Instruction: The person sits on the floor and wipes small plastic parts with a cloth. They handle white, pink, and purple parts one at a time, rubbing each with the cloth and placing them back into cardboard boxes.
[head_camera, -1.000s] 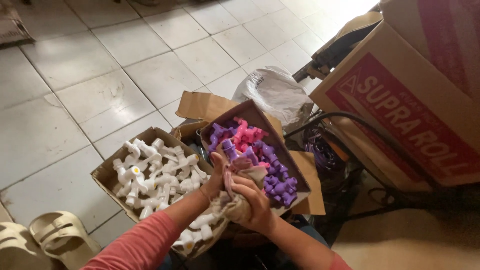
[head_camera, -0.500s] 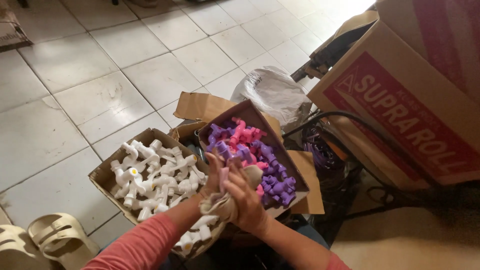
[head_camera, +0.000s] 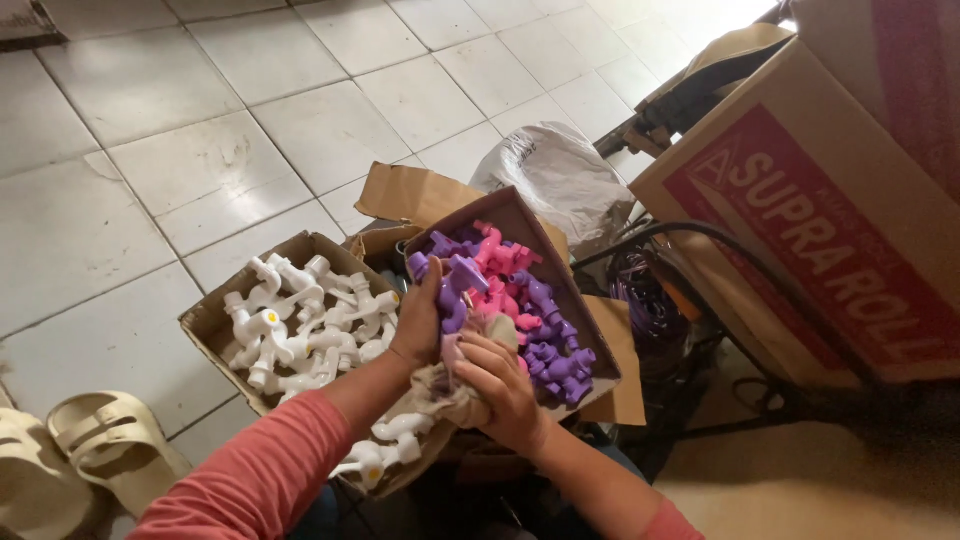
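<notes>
Left hand (head_camera: 418, 322): fingers closed on a purple plastic tap (head_camera: 452, 296). Right hand (head_camera: 503, 382): fingers curled on a beige cloth (head_camera: 440, 385), apparently pressed to that tap. This piece is in hand above the cardboard box of purple and pink taps (head_camera: 512, 300); the adjacent cardboard box of white plastic taps (head_camera: 300, 325) remains full.

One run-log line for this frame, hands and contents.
left hand: holds purple tap | right hand: grips beige cloth | purple-pink taps box | white taps box
</notes>
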